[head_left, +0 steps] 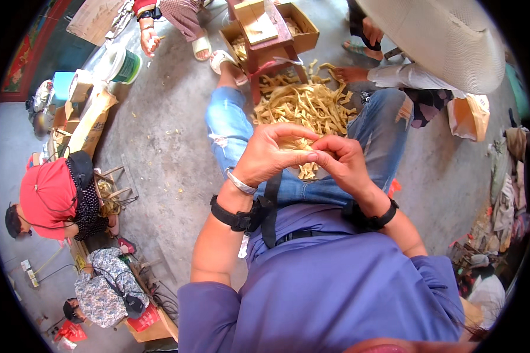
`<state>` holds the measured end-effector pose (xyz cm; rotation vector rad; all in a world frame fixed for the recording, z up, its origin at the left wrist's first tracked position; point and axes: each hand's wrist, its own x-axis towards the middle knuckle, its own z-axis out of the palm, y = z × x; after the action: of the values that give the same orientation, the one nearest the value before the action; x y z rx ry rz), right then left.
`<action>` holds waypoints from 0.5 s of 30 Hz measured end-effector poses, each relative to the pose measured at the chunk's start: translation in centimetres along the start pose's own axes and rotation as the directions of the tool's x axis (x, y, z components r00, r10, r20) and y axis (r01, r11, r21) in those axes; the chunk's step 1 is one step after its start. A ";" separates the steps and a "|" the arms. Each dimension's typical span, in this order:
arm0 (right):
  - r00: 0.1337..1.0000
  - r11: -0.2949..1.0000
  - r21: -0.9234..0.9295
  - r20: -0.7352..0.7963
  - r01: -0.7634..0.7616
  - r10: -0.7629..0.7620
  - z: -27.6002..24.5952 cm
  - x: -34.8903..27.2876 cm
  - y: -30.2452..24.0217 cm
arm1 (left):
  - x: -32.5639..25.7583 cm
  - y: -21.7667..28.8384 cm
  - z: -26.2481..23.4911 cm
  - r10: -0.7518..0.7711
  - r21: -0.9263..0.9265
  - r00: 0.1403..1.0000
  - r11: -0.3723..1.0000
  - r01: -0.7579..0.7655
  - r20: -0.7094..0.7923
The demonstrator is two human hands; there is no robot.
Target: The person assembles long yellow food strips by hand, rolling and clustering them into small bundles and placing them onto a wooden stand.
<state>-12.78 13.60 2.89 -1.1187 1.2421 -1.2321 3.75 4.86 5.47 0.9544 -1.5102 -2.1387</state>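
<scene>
My left hand point(268, 154) and my right hand point(346, 163) meet in front of my lap, with thumbs and fingertips pinched together. Whatever lies between the fingertips is too small or too covered to make out. Through the ring of my left fingers, and just below both hands, show yellowish-tan pieces. Beyond my hands, a heap of curled yellowish-tan strips point(303, 109) spreads over the floor between my legs; my hands hide its near part.
A reddish wooden stool point(271, 47) bearing a wooden block point(255, 22) stands past the heap, beside cardboard boxes point(305, 41). At right, a person in a pale woven hat point(447, 41) sits close. A white-green bucket point(125, 65) and a person in red point(47, 197) are at left.
</scene>
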 end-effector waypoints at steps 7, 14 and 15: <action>0.998 0.966 -0.250 0.019 0.066 -0.064 -1.2 -0.7 0.4 | 0.2 -0.3 -0.8 0.021 -0.085 1.000 0.996 -0.019 0.017; 0.990 0.983 0.119 -0.026 -0.137 0.141 -2.7 -0.6 0.1 | 0.3 -0.8 -1.2 0.062 -0.093 0.988 0.993 -0.076 -0.143; 0.995 0.990 0.114 -0.041 -0.089 0.094 -2.9 -0.4 0.5 | 0.4 -1.0 -1.1 0.086 -0.151 0.987 0.983 -0.106 -0.137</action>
<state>-15.62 14.19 2.34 -0.9468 1.2300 -1.2485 4.35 4.25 4.22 0.9263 -1.2774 -2.0510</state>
